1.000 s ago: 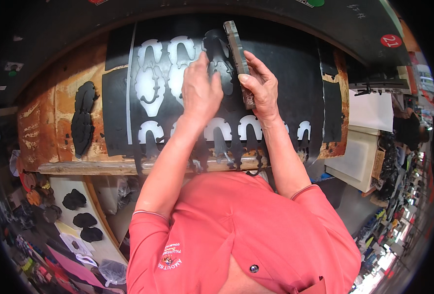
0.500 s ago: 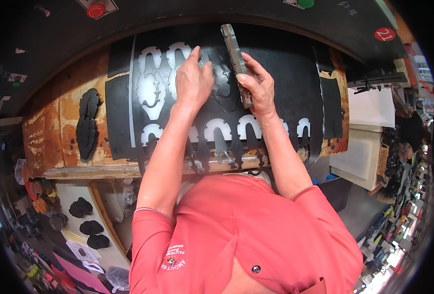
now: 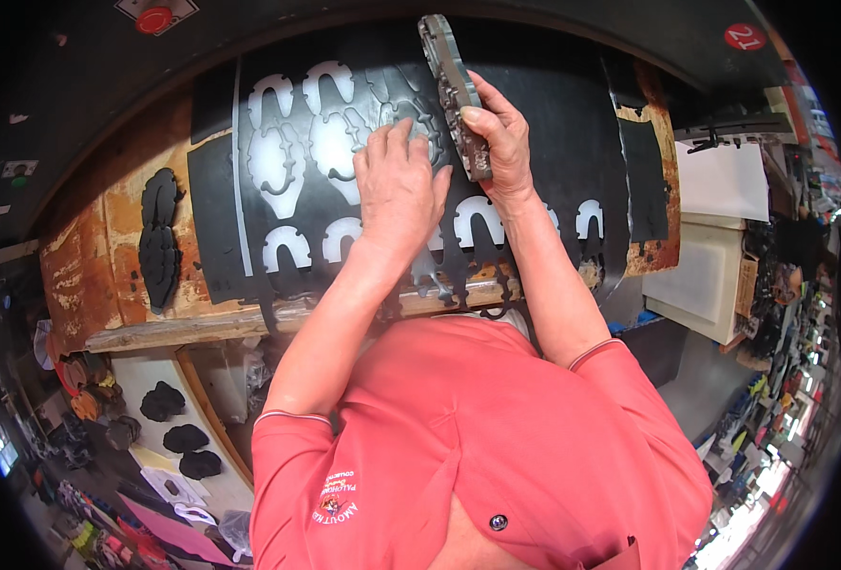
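Block (image 3: 458, 104) looks like dull metal, black sheet (image 3: 555, 142) kinda smooth and shiny, bench (image 3: 188, 331) is rough wood along its front edge.

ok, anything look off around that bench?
Mostly wear: the wooden bench is blotchy, its brown surface worn to pale patches left of the black sheet. The black sheet's front edge is ragged, with strips overhanging the bench; the repeated curved cut-outs suggest cutting rather than damage.

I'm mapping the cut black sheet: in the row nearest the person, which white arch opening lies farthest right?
The narrow arch opening standing clear of the right forearm, on its right; the row's others lie farther left.
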`<control>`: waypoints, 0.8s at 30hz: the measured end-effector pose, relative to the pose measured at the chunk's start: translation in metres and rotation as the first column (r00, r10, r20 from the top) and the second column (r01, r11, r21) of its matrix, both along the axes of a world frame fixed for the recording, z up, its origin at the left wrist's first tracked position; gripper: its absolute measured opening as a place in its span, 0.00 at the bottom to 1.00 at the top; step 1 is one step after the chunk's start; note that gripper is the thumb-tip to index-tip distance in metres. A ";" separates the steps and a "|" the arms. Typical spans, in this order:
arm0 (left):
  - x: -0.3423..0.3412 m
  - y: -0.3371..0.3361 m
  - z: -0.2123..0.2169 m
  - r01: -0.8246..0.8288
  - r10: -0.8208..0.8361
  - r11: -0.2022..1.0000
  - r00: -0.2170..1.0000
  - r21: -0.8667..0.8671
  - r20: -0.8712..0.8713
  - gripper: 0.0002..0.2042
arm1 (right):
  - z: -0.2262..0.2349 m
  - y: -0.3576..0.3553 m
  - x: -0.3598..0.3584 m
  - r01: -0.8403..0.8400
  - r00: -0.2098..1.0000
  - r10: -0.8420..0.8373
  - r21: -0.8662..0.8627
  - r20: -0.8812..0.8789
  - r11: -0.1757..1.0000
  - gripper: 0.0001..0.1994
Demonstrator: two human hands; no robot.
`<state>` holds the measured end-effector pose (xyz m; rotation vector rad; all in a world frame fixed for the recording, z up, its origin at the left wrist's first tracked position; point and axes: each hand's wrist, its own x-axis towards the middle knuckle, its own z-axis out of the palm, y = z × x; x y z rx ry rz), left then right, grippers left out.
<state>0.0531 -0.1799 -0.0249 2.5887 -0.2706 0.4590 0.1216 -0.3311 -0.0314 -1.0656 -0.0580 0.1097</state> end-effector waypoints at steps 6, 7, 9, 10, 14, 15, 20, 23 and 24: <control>-0.003 0.003 0.003 0.032 -0.034 0.997 0.999 0.064 0.026 0.24 | 0.002 -0.001 0.001 0.006 1.000 -0.004 0.089 -0.024 0.996 0.29; -0.001 0.006 0.001 0.045 -0.047 0.998 0.998 0.051 0.043 0.23 | 0.002 -0.001 0.000 0.010 1.000 -0.008 0.086 -0.028 0.996 0.29; 0.003 0.013 -0.002 0.060 -0.065 0.995 0.995 0.076 0.070 0.20 | 0.002 -0.001 0.000 0.002 1.000 0.000 0.079 -0.031 0.997 0.29; 0.006 0.015 -0.003 0.053 -0.060 0.995 0.995 0.082 0.082 0.19 | 0.002 -0.002 0.001 -0.006 1.000 0.007 0.082 -0.016 0.997 0.29; 0.010 0.023 0.000 0.070 -0.071 0.997 0.997 0.042 0.027 0.19 | 0.003 -0.001 -0.001 -0.015 1.000 0.016 0.083 -0.009 0.996 0.30; 0.008 0.025 0.003 0.059 -0.059 0.998 0.998 -0.024 0.006 0.20 | 0.003 -0.001 -0.001 -0.007 1.000 0.008 0.089 -0.014 0.996 0.30; -0.017 0.032 0.017 -0.211 0.088 0.893 0.948 -0.399 -0.305 0.23 | 0.004 0.000 0.000 0.002 1.000 -0.001 0.080 -0.011 0.997 0.31; -0.018 0.034 0.023 -0.386 0.078 0.622 0.896 -0.681 -0.437 0.25 | 0.004 0.001 0.001 -0.006 1.000 0.007 0.076 -0.008 0.997 0.32; -0.016 0.037 0.026 -0.395 0.035 0.574 0.887 -0.718 -0.460 0.26 | 0.004 0.001 0.000 -0.003 1.000 0.003 0.070 -0.011 0.998 0.32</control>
